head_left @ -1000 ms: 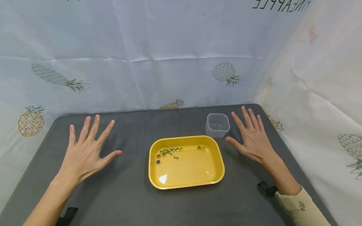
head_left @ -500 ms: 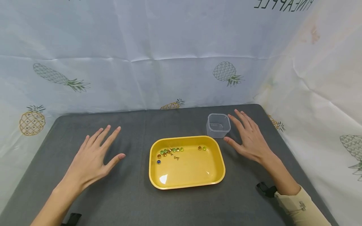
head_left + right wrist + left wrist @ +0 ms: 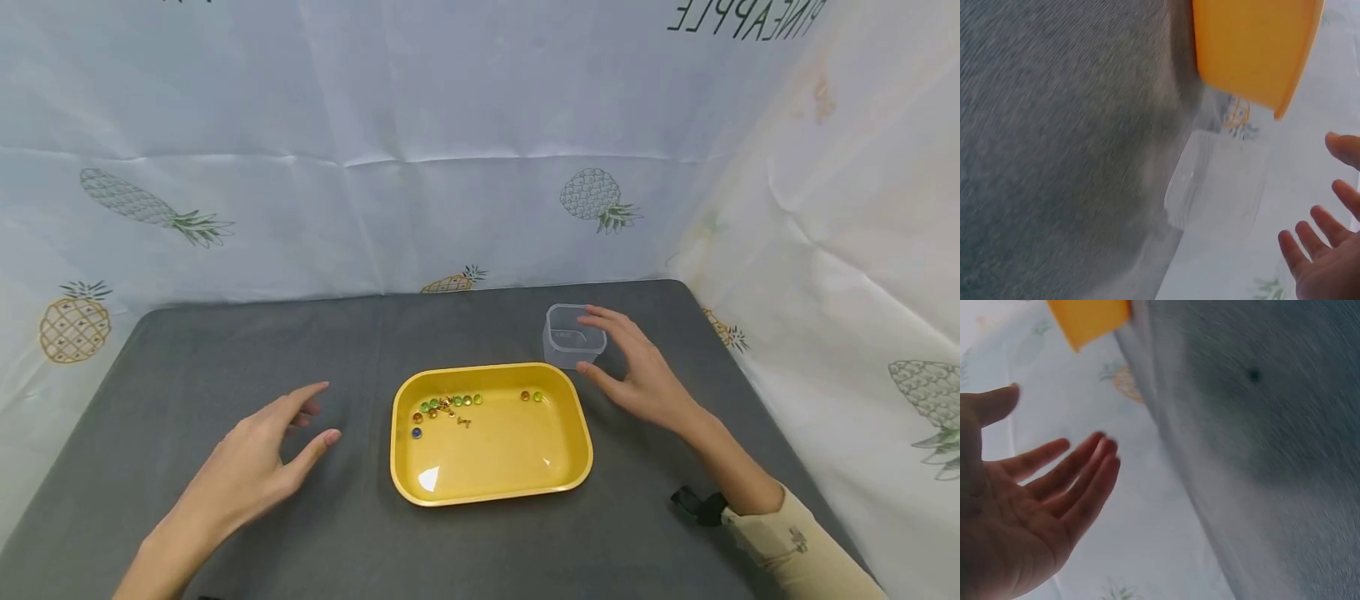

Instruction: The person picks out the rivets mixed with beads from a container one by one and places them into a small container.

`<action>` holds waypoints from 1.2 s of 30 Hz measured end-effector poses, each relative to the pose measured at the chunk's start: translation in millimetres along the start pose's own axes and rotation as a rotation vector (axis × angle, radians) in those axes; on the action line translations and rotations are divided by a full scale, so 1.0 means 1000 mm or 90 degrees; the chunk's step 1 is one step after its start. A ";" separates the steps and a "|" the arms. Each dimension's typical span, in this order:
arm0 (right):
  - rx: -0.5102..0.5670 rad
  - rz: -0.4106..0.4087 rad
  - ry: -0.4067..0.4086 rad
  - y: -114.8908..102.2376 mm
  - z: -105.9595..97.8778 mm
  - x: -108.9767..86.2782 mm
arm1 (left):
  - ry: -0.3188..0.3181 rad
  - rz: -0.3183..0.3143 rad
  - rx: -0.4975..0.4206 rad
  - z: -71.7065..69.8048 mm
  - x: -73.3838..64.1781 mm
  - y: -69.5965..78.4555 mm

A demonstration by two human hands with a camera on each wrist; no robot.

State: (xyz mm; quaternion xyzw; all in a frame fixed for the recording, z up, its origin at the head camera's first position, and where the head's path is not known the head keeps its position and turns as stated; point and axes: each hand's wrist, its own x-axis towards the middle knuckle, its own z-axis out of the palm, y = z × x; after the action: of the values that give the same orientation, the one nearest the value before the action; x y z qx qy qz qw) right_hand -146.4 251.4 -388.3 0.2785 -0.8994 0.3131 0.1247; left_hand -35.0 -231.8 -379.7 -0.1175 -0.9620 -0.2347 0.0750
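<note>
cream right sleeve (image 3: 821, 567), small darker motif (image 3: 798, 540) near cuff (image 3: 756, 521); black strap (image 3: 699, 506) beside cuff; bare left forearm (image 3: 176, 542)

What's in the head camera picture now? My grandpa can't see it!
A left hand and a right hand, both empty, hover above a gray table with a yellow tray of colored beads and gold bits between them. The right hand is near a clear box. Behind hangs white cloth with pineapples.

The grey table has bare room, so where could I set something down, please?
The table is bare between the left hand and white backdrop, and on the near side of the yellow tray. It is crowded at the tray's far right corner, by the clear container and right hand; beads crowd the tray's far left.
</note>
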 end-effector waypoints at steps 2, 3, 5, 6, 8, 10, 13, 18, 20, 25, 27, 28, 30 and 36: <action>0.020 -0.010 0.007 -0.004 0.002 0.003 | 0.001 0.004 -0.036 0.001 -0.002 0.006; 0.030 -0.016 0.009 -0.007 0.003 0.004 | -0.006 0.001 -0.055 0.002 -0.003 0.008; 0.060 -0.022 0.008 -0.011 0.006 0.008 | -0.019 -0.005 -0.095 0.003 -0.006 0.014; 0.075 -0.023 0.005 -0.014 0.007 0.010 | -0.029 -0.013 -0.119 0.003 -0.007 0.017; 0.112 -0.019 -0.005 -0.020 0.009 0.014 | -0.046 -0.031 -0.158 0.003 -0.010 0.023; 0.148 -0.007 -0.020 -0.026 0.011 0.017 | -0.064 -0.054 -0.193 0.004 -0.013 0.027; 0.199 0.013 -0.047 -0.033 0.015 0.020 | -0.082 -0.079 -0.231 0.007 -0.016 0.032; 0.270 0.025 -0.106 -0.041 0.022 0.026 | -0.099 -0.097 -0.275 0.014 -0.020 0.038; 0.292 0.022 -0.127 -0.045 0.024 0.028 | -0.112 -0.109 -0.300 0.018 -0.020 0.040; 0.336 0.030 -0.167 -0.053 0.030 0.034 | -0.150 -0.146 -0.386 0.029 -0.019 0.045; 0.352 0.039 -0.183 -0.055 0.033 0.036 | -0.163 -0.148 -0.414 0.033 -0.020 0.046; 0.361 0.045 -0.191 -0.057 0.035 0.037 | -0.170 -0.147 -0.427 0.035 -0.020 0.046; 0.377 0.054 -0.207 -0.059 0.038 0.039 | -0.180 -0.139 -0.447 0.039 -0.020 0.046; 0.416 0.066 -0.252 -0.064 0.047 0.044 | -0.187 -0.183 -0.489 0.047 -0.019 0.047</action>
State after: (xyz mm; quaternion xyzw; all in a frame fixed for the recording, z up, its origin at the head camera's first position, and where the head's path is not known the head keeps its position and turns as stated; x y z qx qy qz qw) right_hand -147.2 161.5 -375.6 0.3126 -0.7719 0.5292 -0.1625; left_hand -8.5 -172.5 -404.4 -0.0341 -0.8119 -0.5645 -0.1451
